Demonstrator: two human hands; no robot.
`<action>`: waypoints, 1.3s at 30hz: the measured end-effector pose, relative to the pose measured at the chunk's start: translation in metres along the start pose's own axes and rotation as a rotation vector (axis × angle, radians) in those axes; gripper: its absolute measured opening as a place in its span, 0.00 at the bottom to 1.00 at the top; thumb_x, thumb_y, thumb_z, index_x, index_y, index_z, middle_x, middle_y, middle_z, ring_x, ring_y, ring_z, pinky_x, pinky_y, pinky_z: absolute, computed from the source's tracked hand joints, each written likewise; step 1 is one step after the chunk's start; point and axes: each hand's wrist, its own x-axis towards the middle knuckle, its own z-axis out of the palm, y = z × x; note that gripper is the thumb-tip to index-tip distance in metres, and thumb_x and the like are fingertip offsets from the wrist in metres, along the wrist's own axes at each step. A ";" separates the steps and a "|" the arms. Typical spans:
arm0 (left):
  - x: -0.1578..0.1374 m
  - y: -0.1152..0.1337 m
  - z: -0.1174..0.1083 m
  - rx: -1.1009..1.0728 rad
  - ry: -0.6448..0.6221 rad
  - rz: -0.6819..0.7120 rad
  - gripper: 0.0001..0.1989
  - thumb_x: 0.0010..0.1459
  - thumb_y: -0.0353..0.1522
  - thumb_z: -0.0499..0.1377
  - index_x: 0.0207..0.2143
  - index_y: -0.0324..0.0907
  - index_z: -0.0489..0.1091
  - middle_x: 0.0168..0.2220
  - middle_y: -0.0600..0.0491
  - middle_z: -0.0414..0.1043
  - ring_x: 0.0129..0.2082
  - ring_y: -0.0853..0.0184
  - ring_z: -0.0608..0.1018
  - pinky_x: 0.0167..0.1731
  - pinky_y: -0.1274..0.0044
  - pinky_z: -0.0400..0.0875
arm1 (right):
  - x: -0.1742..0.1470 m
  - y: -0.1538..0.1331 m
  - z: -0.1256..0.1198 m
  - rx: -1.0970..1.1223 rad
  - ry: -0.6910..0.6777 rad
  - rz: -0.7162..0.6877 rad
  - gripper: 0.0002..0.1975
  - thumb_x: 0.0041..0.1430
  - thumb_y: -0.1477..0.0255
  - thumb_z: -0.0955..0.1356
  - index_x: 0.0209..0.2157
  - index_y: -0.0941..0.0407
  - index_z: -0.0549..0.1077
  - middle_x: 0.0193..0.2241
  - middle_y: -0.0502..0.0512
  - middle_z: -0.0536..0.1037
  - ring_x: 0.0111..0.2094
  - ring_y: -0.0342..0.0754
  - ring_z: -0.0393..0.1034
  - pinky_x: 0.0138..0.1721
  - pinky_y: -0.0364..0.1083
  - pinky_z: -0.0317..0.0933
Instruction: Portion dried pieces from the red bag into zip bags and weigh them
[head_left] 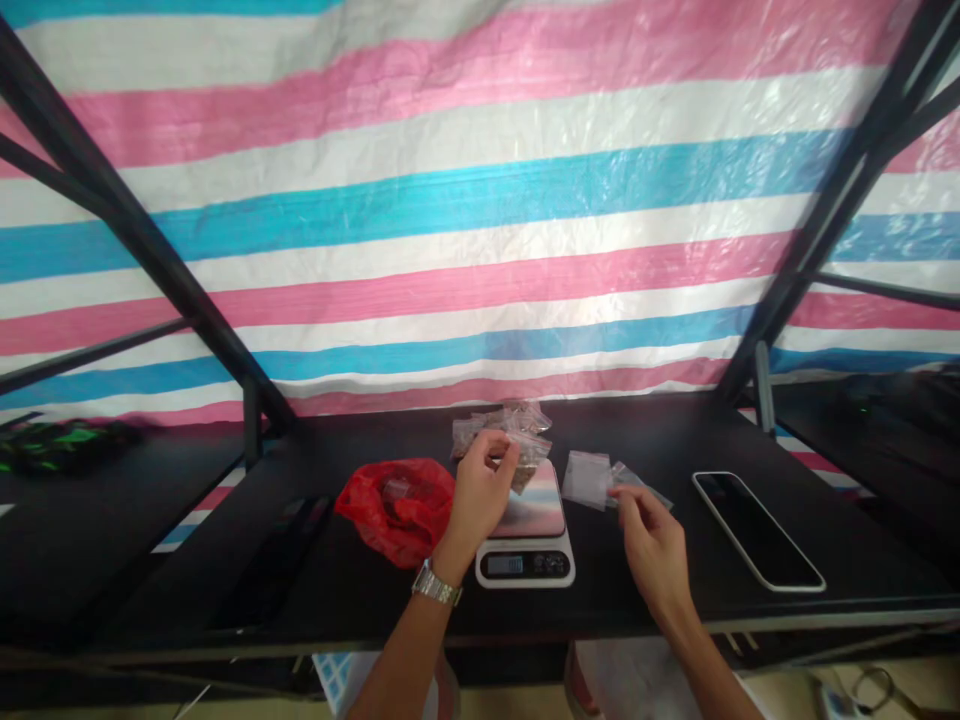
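Observation:
My left hand (484,490) pinches the top of a small clear zip bag (527,470) with brown, grainy contents. That bag hangs over the steel plate of a white digital kitchen scale (529,570); the display is too blurred to read surely. My right hand (654,545) is closed at the fingertips on the edge of a flat clear zip bag (628,478) on the table. Another flat, empty-looking zip bag (588,478) lies just left of it. Behind the scale rest several filled zip bags (471,432), partly hidden by my left hand.
An open red plastic bag (390,545) sits left of the scale, holding something I cannot make out. A phone (757,530) lies at the right of the black table (615,625). Black metal bars (161,260) slant up on both sides before a striped tarp (480,205).

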 end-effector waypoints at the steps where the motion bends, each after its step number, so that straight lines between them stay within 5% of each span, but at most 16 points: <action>1: 0.001 -0.001 0.001 -0.079 0.015 0.013 0.07 0.67 0.36 0.58 0.40 0.42 0.72 0.38 0.49 0.81 0.39 0.64 0.83 0.39 0.75 0.75 | 0.007 -0.007 0.009 0.022 -0.046 -0.032 0.17 0.59 0.55 0.69 0.33 0.55 0.80 0.26 0.53 0.78 0.28 0.51 0.71 0.32 0.47 0.64; 6: 0.004 -0.006 0.011 -0.533 0.110 -0.036 0.11 0.64 0.41 0.64 0.40 0.43 0.73 0.37 0.50 0.81 0.38 0.64 0.83 0.39 0.76 0.75 | 0.052 -0.041 0.062 0.098 -0.368 -0.136 0.21 0.61 0.51 0.71 0.35 0.56 0.81 0.28 0.54 0.80 0.30 0.50 0.71 0.33 0.47 0.65; 11: 0.009 -0.010 0.005 -0.561 0.118 -0.101 0.16 0.69 0.45 0.59 0.45 0.43 0.77 0.43 0.48 0.83 0.43 0.62 0.84 0.44 0.73 0.77 | 0.082 -0.067 0.090 0.117 -0.523 -0.199 0.19 0.62 0.53 0.73 0.32 0.55 0.82 0.29 0.54 0.80 0.30 0.49 0.72 0.33 0.47 0.65; 16: 0.017 -0.013 0.001 -0.526 0.160 -0.132 0.19 0.72 0.45 0.54 0.45 0.44 0.81 0.47 0.48 0.84 0.46 0.60 0.84 0.48 0.70 0.77 | 0.075 -0.080 0.106 -0.051 -0.755 -0.346 0.10 0.66 0.66 0.70 0.32 0.53 0.81 0.32 0.53 0.80 0.34 0.48 0.73 0.37 0.46 0.65; 23: 0.026 -0.037 -0.030 -0.418 0.286 -0.306 0.20 0.68 0.46 0.54 0.38 0.41 0.78 0.39 0.45 0.83 0.39 0.59 0.84 0.39 0.70 0.78 | 0.073 -0.037 0.095 -0.225 -0.658 -0.339 0.10 0.67 0.66 0.69 0.35 0.52 0.82 0.38 0.57 0.79 0.43 0.52 0.75 0.46 0.50 0.67; 28: 0.019 -0.042 -0.067 -0.338 0.237 -0.277 0.17 0.69 0.43 0.54 0.38 0.42 0.78 0.37 0.49 0.82 0.32 0.64 0.80 0.31 0.75 0.74 | 0.074 -0.039 0.075 -0.149 -0.736 -0.309 0.10 0.68 0.64 0.68 0.43 0.51 0.82 0.42 0.56 0.81 0.44 0.52 0.75 0.46 0.50 0.67; 31: 0.005 -0.044 -0.072 -0.159 0.144 -0.102 0.11 0.68 0.38 0.58 0.43 0.45 0.79 0.39 0.51 0.81 0.37 0.63 0.80 0.39 0.72 0.75 | 0.074 -0.036 0.059 -0.085 -0.665 -0.287 0.09 0.65 0.65 0.69 0.39 0.51 0.81 0.39 0.55 0.80 0.40 0.51 0.74 0.42 0.48 0.66; 34: -0.009 -0.046 -0.063 0.060 -0.116 0.164 0.11 0.65 0.29 0.61 0.47 0.49 0.79 0.44 0.51 0.80 0.46 0.60 0.79 0.49 0.69 0.73 | 0.077 -0.022 0.046 -0.077 -0.555 -0.223 0.07 0.61 0.64 0.71 0.36 0.52 0.80 0.35 0.53 0.79 0.34 0.49 0.70 0.37 0.48 0.63; 39: -0.022 -0.047 -0.037 0.317 -0.325 0.381 0.15 0.67 0.26 0.61 0.51 0.51 0.78 0.47 0.51 0.78 0.45 0.60 0.77 0.48 0.67 0.73 | 0.078 0.001 0.043 -0.090 -0.425 -0.178 0.10 0.58 0.61 0.72 0.33 0.53 0.79 0.28 0.51 0.75 0.29 0.47 0.64 0.33 0.47 0.59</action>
